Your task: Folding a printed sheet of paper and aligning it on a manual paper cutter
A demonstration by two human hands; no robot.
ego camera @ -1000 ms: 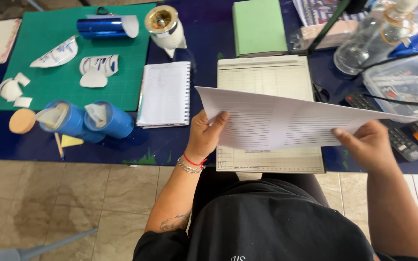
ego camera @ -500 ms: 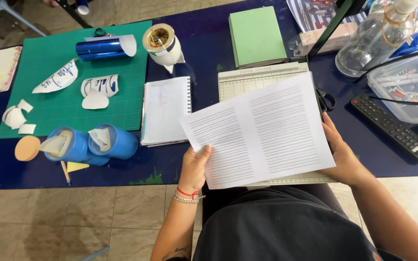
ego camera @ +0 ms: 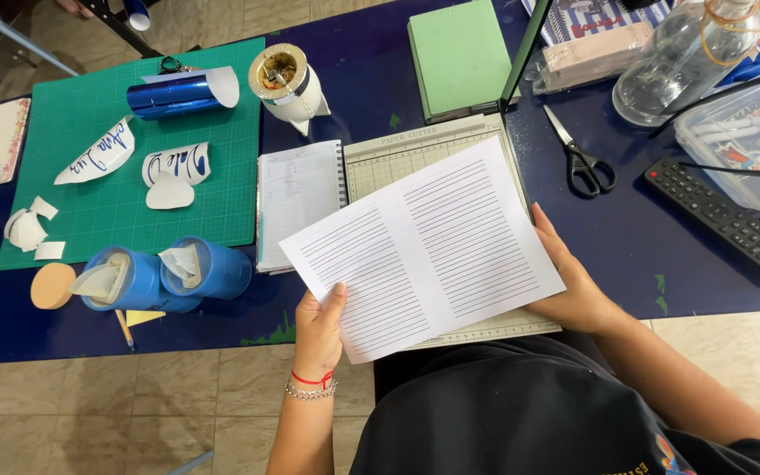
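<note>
Both hands, left [ego camera: 318, 330] and right [ego camera: 573, 286], grip a lined sheet [ego camera: 424, 246] over the paper cutter [ego camera: 380, 158]

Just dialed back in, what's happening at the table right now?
A person holds a lined sheet of paper flat with both hands, the left hand at its lower corner and the right hand at its right edge. The sheet hovers over a paper cutter on the dark blue table, whose blade arm is raised. Beside the cutter lie a spiral notebook, scissors and a remote control. On the left, two blue cups lie by a green cutting mat.
</note>
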